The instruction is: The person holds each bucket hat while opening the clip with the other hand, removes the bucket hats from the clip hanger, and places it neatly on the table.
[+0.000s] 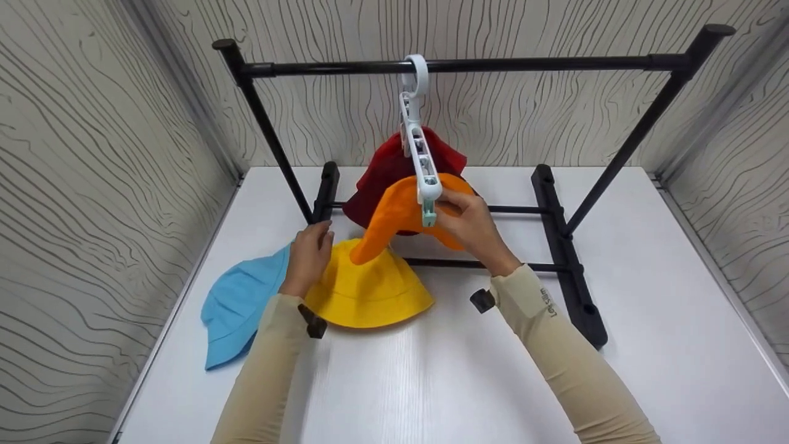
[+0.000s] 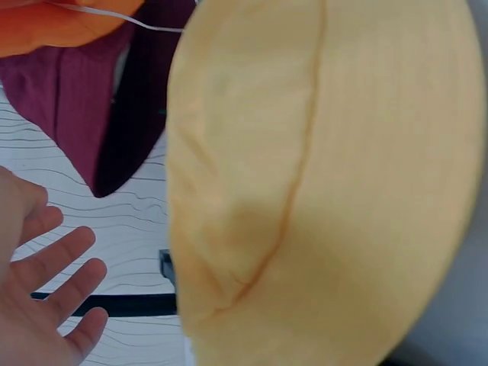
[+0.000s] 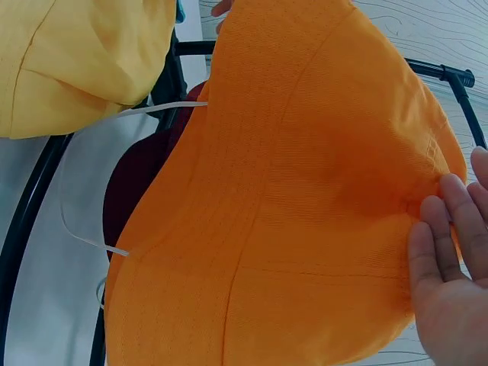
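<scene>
The left hand (image 1: 310,256) is hovering, fingers apart, near 2 hats, the blue hat (image 1: 240,302) and yellow hat (image 1: 370,299), while the right hand (image 1: 473,231) is touching the orange hat (image 1: 394,213) at the white hanger's (image 1: 422,157) near end, whether pinching I cannot tell.

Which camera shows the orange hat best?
The right wrist view: there the orange hat fills much of the frame, its seams clear. The head view shows it partly behind the hanger and right hand; the left wrist view, only a small part.
</scene>
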Tool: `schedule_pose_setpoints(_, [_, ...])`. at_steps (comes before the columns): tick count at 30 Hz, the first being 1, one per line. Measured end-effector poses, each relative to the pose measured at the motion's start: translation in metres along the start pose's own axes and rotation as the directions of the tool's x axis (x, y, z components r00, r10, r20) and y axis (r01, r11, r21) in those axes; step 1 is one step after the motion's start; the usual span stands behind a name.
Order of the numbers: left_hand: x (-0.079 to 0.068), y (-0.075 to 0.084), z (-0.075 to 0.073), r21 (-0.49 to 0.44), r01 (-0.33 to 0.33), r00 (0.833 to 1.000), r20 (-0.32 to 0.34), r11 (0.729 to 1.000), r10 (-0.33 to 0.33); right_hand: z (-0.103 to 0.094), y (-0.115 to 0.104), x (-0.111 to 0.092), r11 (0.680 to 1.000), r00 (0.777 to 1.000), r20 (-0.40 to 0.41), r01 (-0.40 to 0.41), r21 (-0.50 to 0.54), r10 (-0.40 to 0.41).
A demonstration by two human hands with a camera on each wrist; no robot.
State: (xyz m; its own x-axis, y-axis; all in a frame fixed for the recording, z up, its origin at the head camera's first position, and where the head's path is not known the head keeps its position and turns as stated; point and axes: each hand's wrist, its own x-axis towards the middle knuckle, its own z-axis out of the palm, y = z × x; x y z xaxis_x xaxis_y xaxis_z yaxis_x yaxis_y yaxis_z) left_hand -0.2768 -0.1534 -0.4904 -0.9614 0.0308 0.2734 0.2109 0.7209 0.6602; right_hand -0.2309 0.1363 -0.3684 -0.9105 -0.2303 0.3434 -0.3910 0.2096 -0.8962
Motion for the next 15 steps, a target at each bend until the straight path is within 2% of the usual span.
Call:
schedule_pose_setpoints(4, [0.002,0.008,-0.004,-0.038,-0.015,1.0,-0.017,0.999,0.014,-0.002,0.016,0.002,0.999,0.999,-0.026,0.043,-0.025,-0.044])
schedule_pose_setpoints(12, [0.005,0.029,-0.012,-0.17,-0.074,0.997,-0.027,0.983,0.07,-0.008,0.018,-0.003,0.991,0.994,-0.077,0.072,-0.113,-0.081])
schedule_pose_setpoints(15, [0.005,0.038,-0.015,-0.201,-0.069,0.998,-0.01,0.977,0.068,-0.01,0.018,-0.005,0.987,0.992,-0.1,0.066,-0.145,-0.081])
